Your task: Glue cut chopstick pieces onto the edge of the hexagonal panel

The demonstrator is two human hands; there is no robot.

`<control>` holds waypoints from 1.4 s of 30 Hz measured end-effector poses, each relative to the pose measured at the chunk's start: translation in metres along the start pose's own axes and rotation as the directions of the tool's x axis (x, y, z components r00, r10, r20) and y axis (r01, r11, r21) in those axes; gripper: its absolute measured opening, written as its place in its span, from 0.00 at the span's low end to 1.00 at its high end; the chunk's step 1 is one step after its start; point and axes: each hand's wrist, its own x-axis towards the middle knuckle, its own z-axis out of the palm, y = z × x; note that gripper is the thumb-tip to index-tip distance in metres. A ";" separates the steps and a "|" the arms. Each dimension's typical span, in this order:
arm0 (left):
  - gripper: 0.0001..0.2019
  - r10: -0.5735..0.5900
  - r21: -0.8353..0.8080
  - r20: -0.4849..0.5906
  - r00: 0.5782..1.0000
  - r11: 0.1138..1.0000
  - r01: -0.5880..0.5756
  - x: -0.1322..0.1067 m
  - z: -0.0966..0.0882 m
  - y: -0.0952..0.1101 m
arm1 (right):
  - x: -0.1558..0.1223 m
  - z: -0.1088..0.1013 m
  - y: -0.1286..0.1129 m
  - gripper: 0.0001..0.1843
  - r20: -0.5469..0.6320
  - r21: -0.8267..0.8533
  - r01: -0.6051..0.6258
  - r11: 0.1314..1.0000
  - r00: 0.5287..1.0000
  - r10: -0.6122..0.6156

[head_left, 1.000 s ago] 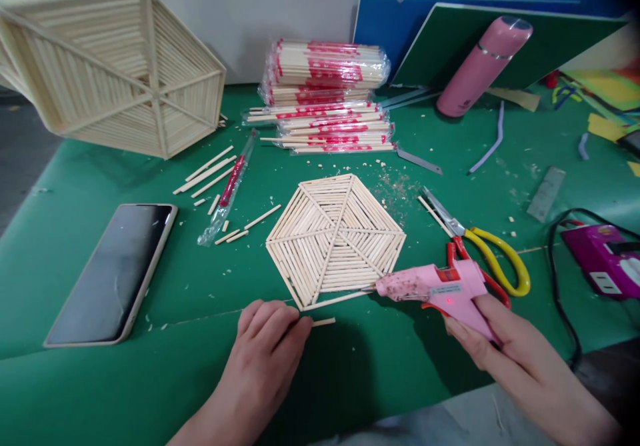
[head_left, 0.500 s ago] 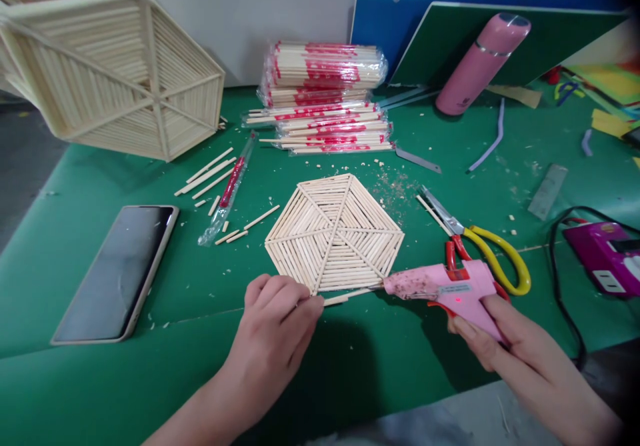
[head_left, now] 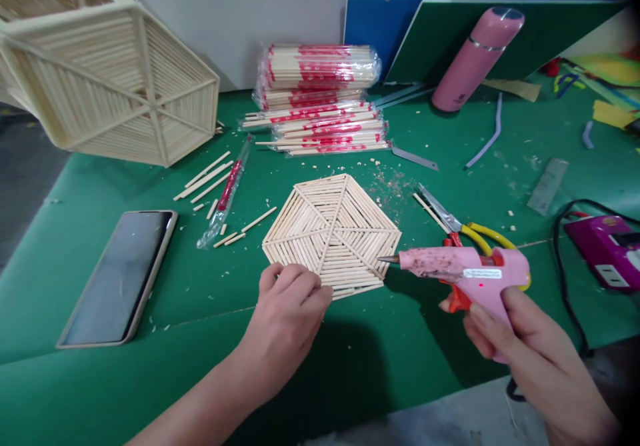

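A flat hexagon of glued wooden sticks (head_left: 333,233) lies on the green table (head_left: 150,379). My left hand (head_left: 290,316) rests at its near edge, fingers curled and pressing a thin stick (head_left: 357,291) against that edge. My right hand (head_left: 530,359) grips a pink hot glue gun (head_left: 467,273), its nozzle lifted and pointing left at the hexagon's right corner.
A large hexagonal stick basket (head_left: 107,79) stands at the back left, a phone (head_left: 120,276) lies at the left. Packs of chopsticks (head_left: 320,99) sit behind the hexagon. Yellow-handled scissors (head_left: 465,226), a pink flask (head_left: 475,59), a purple power strip (head_left: 607,249) and loose sticks (head_left: 207,179) lie around.
My left hand moved up and pushed the stick against the hexagon's near edge. The glue gun lifted off the stick and drew back to the right.
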 end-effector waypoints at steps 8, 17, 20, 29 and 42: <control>0.10 0.020 0.038 0.013 1.000 0.999 -0.020 0.000 0.004 0.000 | 0.000 0.002 0.000 0.08 0.026 -0.005 0.029 1.000 0.999 -0.029; 0.10 0.035 0.045 0.015 0.999 0.998 -0.036 0.004 0.004 0.000 | -0.001 0.001 0.003 0.10 0.051 -0.028 0.037 0.999 0.998 -0.036; 0.10 0.042 0.041 0.006 0.999 0.998 -0.042 0.004 0.004 0.001 | -0.001 0.002 0.003 0.11 0.055 -0.026 0.039 0.999 0.998 -0.037; 0.08 -0.077 0.012 -0.161 0.984 0.997 0.080 -0.006 -0.021 -0.017 | 0.000 0.001 0.011 0.07 0.003 -0.023 0.025 0.999 1.000 -0.025; 0.08 -0.046 -0.009 -0.049 0.998 0.999 0.046 -0.008 0.001 -0.003 | 0.034 -0.018 0.018 0.17 -0.480 0.101 -0.138 0.985 0.860 0.170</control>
